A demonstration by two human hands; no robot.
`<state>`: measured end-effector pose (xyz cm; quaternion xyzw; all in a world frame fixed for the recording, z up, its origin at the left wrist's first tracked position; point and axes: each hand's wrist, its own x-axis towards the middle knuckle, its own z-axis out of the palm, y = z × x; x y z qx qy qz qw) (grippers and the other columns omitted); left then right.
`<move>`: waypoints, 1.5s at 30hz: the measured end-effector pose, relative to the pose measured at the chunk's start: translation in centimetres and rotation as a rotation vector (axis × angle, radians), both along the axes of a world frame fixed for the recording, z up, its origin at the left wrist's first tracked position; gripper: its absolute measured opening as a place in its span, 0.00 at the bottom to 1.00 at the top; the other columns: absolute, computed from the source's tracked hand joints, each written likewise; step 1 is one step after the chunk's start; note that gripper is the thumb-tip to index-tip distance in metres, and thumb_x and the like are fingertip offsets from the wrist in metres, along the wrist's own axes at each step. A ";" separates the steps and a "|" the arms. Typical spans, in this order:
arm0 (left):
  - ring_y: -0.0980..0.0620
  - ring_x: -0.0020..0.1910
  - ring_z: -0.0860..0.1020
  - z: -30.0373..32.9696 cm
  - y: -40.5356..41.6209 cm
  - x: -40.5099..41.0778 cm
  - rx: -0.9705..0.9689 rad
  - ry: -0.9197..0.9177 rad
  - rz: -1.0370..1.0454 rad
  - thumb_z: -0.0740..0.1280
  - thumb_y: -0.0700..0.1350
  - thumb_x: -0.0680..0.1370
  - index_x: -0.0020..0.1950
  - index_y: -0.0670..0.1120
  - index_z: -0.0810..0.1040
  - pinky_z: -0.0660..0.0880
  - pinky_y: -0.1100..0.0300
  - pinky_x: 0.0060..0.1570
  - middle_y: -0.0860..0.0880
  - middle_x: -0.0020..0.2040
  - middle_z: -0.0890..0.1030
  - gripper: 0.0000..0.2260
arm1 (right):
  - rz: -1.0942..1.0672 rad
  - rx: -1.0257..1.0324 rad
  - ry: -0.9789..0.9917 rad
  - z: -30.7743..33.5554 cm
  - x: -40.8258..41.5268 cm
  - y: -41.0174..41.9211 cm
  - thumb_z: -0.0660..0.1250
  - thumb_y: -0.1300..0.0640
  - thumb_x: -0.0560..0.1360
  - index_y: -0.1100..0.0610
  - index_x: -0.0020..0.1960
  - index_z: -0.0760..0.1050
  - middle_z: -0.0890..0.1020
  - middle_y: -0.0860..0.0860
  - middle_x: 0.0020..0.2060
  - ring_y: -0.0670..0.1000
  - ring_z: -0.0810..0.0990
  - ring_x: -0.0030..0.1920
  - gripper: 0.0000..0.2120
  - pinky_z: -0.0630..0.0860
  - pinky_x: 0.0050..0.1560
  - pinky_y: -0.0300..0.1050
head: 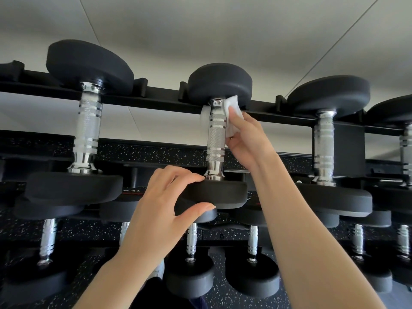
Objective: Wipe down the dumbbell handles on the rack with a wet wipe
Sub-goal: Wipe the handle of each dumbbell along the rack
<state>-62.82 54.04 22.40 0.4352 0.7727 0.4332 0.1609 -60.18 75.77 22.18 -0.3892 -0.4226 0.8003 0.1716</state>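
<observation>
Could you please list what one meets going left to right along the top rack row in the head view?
Large black dumbbell with chrome knurled handle → middle dumbbell's chrome handle → white wet wipe held by the right hand → third black dumbbell's chrome handle.

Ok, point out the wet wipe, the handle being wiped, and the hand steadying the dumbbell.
wet wipe (231,112): head view, white fold beside the handle.
handle (215,139): head view, knurled middle.
left hand (160,204): head view, back of hand, gripping the lower weight head.
</observation>
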 end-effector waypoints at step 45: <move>0.56 0.55 0.72 -1.7 -0.2 0.2 0.137 -0.103 0.062 0.67 0.60 0.71 0.57 0.58 0.74 0.71 0.62 0.50 0.60 0.52 0.74 0.16 | 0.807 1.381 -0.795 4.5 1.8 -5.8 0.68 0.51 0.71 0.48 0.42 0.81 0.81 0.50 0.37 0.53 0.78 0.40 0.04 0.77 0.37 0.47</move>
